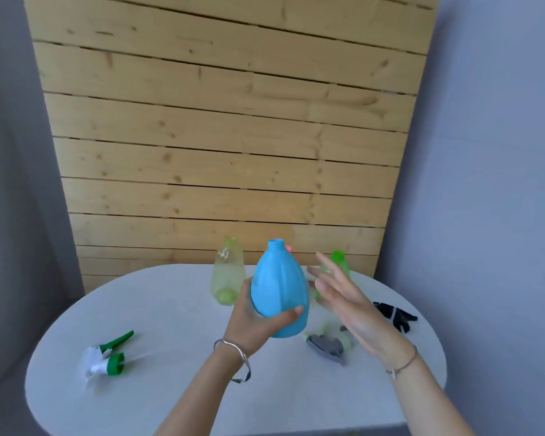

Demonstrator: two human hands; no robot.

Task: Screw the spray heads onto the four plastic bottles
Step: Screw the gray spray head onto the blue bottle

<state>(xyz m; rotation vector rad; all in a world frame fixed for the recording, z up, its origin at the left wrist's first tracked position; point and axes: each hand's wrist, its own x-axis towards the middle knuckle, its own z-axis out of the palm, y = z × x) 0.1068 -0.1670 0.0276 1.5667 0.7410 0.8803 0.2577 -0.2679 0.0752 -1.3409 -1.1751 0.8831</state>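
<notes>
While the opaque blue plastic bottle (279,292) is held upright, neck open, in the left hand (255,319), the grey spray head (326,346) is found on the table directly beneath the empty, spread right hand (346,297).

Pale wood-plank wall (227,136) behind white table (170,309)

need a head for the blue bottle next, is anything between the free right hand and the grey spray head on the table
Nothing visible does. The open right hand hovers just above the grey spray head, with only bare table around it. The left hand holds the blue bottle beside it.
</notes>
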